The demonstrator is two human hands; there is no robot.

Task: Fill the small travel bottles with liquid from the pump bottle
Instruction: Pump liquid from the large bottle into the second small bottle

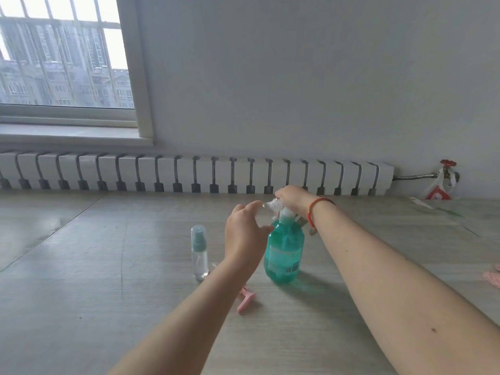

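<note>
A teal pump bottle [284,253] full of green liquid stands upright on the wooden floor. My right hand [293,197], with a red string on its wrist, rests on top of the clear pump head [273,205] and presses on it. My left hand [244,234] is curled just left of the nozzle; a small clear bottle seems to sit in its fingers under the spout, mostly hidden. A second small travel bottle [199,253], clear with a teal spray top and clear cap, stands upright to the left, apart from both hands.
A pink plastic piece [246,297] lies on the floor under my left forearm. A white radiator [189,173] runs along the wall behind. A red valve with a plastic bag [443,182] is at the far right. Something pink [493,277] is at the right edge.
</note>
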